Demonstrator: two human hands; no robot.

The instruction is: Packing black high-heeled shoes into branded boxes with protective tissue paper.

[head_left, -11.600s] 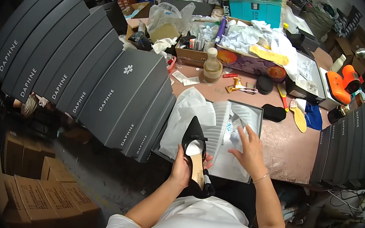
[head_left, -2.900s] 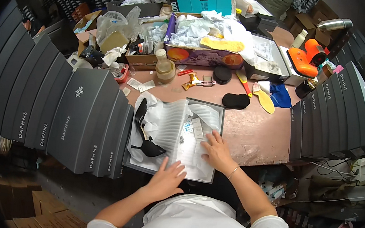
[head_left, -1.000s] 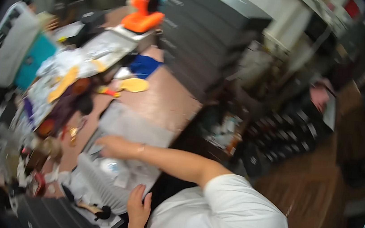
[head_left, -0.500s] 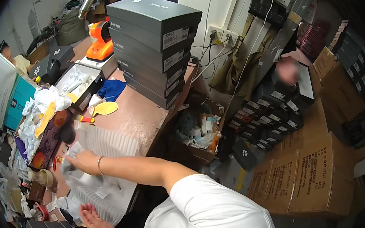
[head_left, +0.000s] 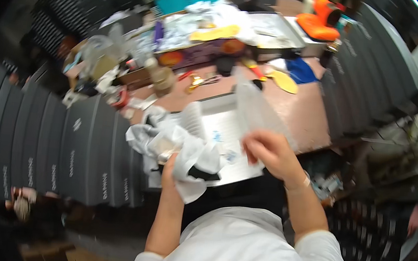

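My left hand [head_left: 169, 171] is closed around a crumpled bundle of white tissue paper [head_left: 192, 162]. Something dark peeks out at the bundle's lower edge, but the paper hides what it is. Below lies an open shoebox [head_left: 253, 172] with a white inside and small blue-and-white packets [head_left: 229, 157] in it. Over the box's right side is my right hand [head_left: 273, 156], fingers bent and smeared by motion. A sheet of white foam wrap [head_left: 261, 105] stands up just beyond it; whether the fingers touch the sheet is unclear.
Stacked grey shoeboxes stand left [head_left: 88, 153] and right [head_left: 374, 82]. Across the pink table are a patterned box [head_left: 202, 55] heaped with paper, a brown jar [head_left: 161, 77], yellow insoles [head_left: 282, 81], a blue cloth [head_left: 301, 70] and an orange device [head_left: 319, 22].
My view has swung left, so the table is now straight ahead. An open shoebox is now before me. My left hand, bare before, now grips a tissue bundle; my right has left the crumpled paper.
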